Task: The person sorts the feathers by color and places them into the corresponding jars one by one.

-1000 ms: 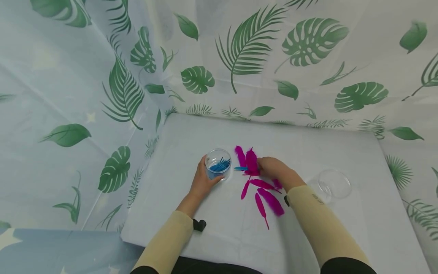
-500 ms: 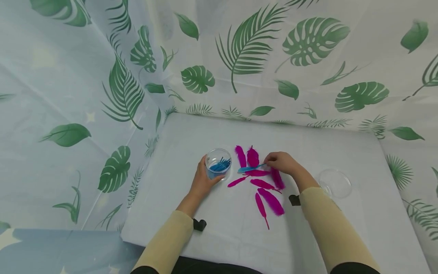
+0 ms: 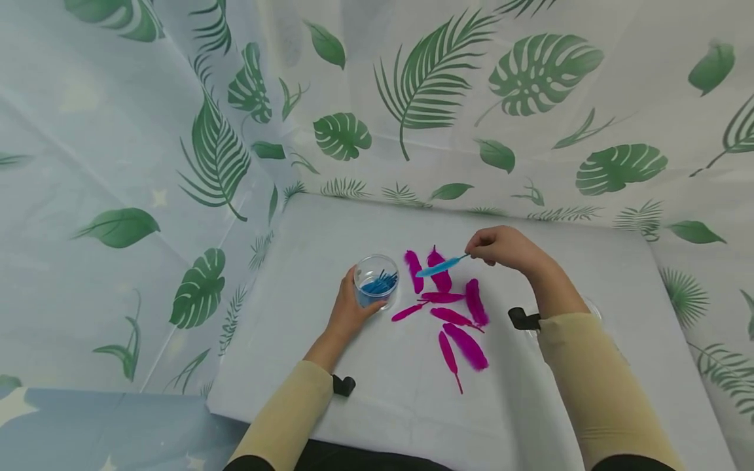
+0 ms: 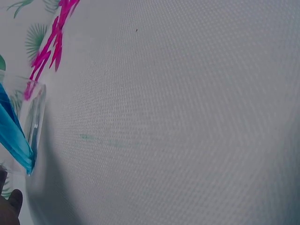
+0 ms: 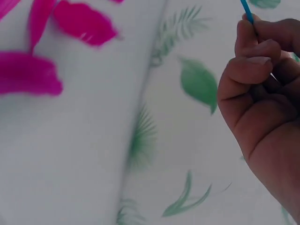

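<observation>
My left hand (image 3: 347, 306) grips a clear plastic cup (image 3: 376, 263) from its left side. Inside the cup stand several blue feathers (image 3: 379, 284), quills up; the left wrist view shows their blue vanes (image 4: 13, 138) through the cup wall. Between thumb and fingertips my right hand (image 3: 506, 248) pinches a single blue feather (image 3: 440, 267) by its quill. Its vane points left, overlapping the magenta feathers in the head view. In the right wrist view only the blue quill (image 5: 247, 10) shows above the fingers. Several magenta feathers (image 3: 465, 345) lie spread between the two hands.
A second clear cup (image 3: 593, 309) stands on the right, mostly hidden behind my right forearm. A white cloth covers the table (image 3: 330, 229). Leaf-printed curtains (image 3: 442, 157) hang along its back and left sides.
My right hand has drawn the blue feather up and right, away from the magenta feathers, which now lie more spread out. My left hand keeps the cup in place.
</observation>
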### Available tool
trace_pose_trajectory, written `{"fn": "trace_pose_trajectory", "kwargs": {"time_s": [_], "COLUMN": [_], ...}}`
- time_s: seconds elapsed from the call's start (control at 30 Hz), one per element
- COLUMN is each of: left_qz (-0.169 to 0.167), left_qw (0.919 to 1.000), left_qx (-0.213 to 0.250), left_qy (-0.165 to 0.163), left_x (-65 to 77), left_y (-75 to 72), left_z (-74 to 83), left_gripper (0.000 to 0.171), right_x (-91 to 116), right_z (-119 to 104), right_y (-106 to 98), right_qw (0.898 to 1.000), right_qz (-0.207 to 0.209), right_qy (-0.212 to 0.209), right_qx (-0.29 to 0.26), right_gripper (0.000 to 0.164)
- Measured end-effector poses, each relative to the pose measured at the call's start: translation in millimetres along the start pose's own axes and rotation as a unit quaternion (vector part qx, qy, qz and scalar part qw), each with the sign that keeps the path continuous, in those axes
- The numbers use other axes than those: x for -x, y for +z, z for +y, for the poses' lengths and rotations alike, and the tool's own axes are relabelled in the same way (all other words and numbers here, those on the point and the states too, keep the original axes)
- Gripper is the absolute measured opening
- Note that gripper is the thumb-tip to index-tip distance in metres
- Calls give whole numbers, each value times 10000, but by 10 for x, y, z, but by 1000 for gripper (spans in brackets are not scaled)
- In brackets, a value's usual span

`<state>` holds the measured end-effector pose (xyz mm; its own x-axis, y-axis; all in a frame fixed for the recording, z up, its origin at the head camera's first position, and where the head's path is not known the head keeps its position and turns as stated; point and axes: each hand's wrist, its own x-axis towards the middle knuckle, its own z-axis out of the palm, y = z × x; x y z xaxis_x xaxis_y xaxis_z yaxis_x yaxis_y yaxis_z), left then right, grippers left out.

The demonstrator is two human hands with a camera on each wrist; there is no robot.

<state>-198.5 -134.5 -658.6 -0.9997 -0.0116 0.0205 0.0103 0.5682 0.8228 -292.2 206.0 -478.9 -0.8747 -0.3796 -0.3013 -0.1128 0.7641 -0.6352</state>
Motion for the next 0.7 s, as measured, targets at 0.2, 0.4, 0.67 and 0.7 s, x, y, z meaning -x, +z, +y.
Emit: {"fn": "trace_pose_trajectory", "kwargs": {"time_s": [0.2, 0.4, 0.67, 0.7], "left_qz": [-7, -3, 42, 54], "left_qw": [10000, 10000, 10000, 10000], "left_qx": [-5, 40, -6, -30], "left_qy": [0, -16, 50, 74], "left_x": [7, 10, 8, 6], "left_y": [11, 24, 13, 11], "left_z": [-7, -13, 5, 2], "left_gripper": [107, 107, 106, 106], "right_x": [-121, -294, -474, -495], "right_z": [-396, -694, -866, -873], "right_y": [101, 329, 769, 832], "right_qw": [9994, 9987, 9970, 9965], "right_qz": [243, 220, 123, 112], "right_qy": [-241, -401, -370, -375], "right_qx": [-39, 210, 666, 741], "right_gripper": [21, 21, 14, 15]}}
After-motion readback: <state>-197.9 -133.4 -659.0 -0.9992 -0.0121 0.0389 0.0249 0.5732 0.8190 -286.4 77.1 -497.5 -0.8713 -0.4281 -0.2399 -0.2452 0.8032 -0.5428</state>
